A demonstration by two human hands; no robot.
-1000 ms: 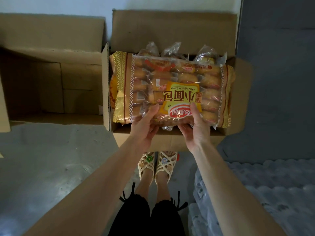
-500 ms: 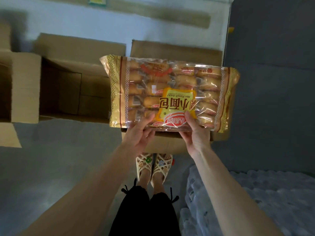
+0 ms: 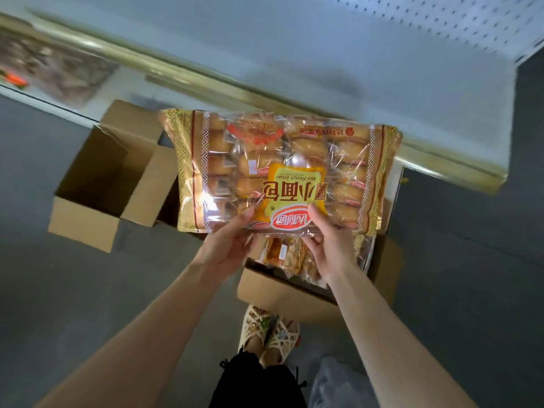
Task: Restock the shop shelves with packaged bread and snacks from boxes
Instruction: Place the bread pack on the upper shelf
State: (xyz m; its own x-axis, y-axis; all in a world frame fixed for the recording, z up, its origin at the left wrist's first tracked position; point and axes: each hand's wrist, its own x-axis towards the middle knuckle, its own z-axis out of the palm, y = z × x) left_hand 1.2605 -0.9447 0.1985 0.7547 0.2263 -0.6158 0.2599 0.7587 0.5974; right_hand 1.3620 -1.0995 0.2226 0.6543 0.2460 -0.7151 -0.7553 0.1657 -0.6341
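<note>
A large clear bag of mini French bread (image 3: 282, 169), gold-edged with a yellow label, is held flat in the air at mid-frame. My left hand (image 3: 226, 245) grips its near edge from below left, thumb on top. My right hand (image 3: 329, 242) pinches the same edge beside the red logo. Under the bag stands an open cardboard box (image 3: 282, 293) with more wrapped bread (image 3: 282, 254) showing inside. Beyond the bag runs a white shop shelf (image 3: 323, 69) with a gold front strip.
An empty open cardboard box (image 3: 97, 195) sits on the grey floor to the left. Blurred packaged goods (image 3: 50, 66) lie on the shelf's far left. A perforated white back panel (image 3: 459, 22) rises at top right. My sandalled feet (image 3: 270, 334) stand by the box.
The bag has been lifted out of the box and up toward the shelf. My view has swung upward, bringing the shelf into sight. Both hands keep the same hold.
</note>
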